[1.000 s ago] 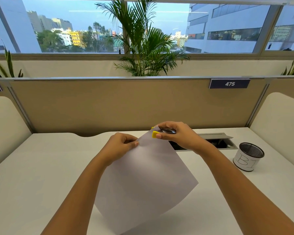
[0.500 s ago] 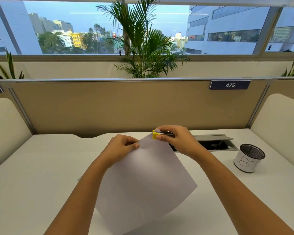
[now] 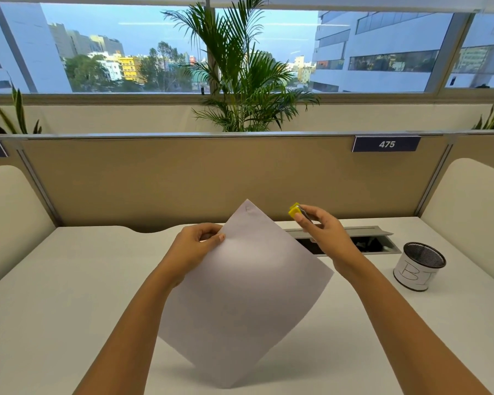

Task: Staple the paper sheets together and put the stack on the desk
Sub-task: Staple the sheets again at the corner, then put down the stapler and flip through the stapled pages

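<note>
Sheets [image 3: 240, 295] are hanging above the desk [image 3: 69, 295], turned like a diamond with one corner pointing down toward the person and the opposite corner pointing up and away. Their long diagonal is running near to far. The left hand [image 3: 194, 249] is pinching the upper left edge, thumb on top and fingers closed behind, so the stack is hanging from that one grip. A faint mark is showing at the far corner; whether it is a staple is too small to tell. Just beside that corner, to its right and clear of the paper, the right hand [image 3: 322, 233] is curling closed around a small yellow stapler [image 3: 295, 210], thumb pressing its front. The left hand alone is carrying the paper, so laying it flat looks like its job. Farther right, a mesh cup [image 3: 419, 266] is standing by an open cable tray [image 3: 377, 246].
</note>
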### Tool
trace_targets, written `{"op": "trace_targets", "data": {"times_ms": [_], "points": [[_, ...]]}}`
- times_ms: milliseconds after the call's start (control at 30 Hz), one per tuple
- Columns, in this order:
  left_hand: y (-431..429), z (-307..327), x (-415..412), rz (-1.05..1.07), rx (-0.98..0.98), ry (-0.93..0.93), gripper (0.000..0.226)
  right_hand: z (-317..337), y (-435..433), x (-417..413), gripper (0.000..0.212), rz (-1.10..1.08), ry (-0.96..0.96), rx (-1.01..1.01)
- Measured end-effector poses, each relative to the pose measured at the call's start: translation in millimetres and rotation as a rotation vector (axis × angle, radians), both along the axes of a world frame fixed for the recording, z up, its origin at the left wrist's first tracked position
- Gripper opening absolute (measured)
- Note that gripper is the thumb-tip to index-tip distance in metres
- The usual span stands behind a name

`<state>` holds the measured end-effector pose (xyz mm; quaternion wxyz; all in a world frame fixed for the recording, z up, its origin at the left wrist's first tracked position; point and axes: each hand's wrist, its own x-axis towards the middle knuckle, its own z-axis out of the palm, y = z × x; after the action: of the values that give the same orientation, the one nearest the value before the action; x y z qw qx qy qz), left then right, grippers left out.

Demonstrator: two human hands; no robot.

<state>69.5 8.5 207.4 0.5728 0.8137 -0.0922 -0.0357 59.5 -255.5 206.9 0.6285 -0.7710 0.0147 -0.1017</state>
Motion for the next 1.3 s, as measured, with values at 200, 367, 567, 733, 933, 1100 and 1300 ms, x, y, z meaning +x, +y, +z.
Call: {"op": "trace_targets", "data": {"times_ms": [200, 367, 567, 733, 933, 1100, 1300], "points": [[1, 0, 0, 0.078, -0.108, -0.009, 0.014, -51, -36, -5, 0.043, -0.33, 0.07, 0.009], [-2, 1, -1, 0.129, -0.19, -0.02, 0.014, -112, -58, -21, 0.046, -0.549, 0.265, -0.332], [-1, 3, 2, 0.153, -0.229, -0.038, 0.014, -176, -65, -55, 0.038, -0.712, 0.475, -0.56], [0, 4, 2, 0.174, -0.265, -0.044, 0.014, -198, -68, -70, 0.035, -0.745, 0.524, -0.669], [-1, 2, 4, 0.194, -0.308, -0.043, 0.013, -216, -73, -72, 0.036, -0.74, 0.496, -0.766], [-3, 3, 3, 0.202, -0.349, -0.049, 0.015, -222, -73, -74, 0.04, -0.719, 0.48, -0.768], [-6, 2, 3, 0.215, -0.377, -0.057, 0.015, -161, -55, -56, 0.056, -0.789, 0.236, -0.631]]}}
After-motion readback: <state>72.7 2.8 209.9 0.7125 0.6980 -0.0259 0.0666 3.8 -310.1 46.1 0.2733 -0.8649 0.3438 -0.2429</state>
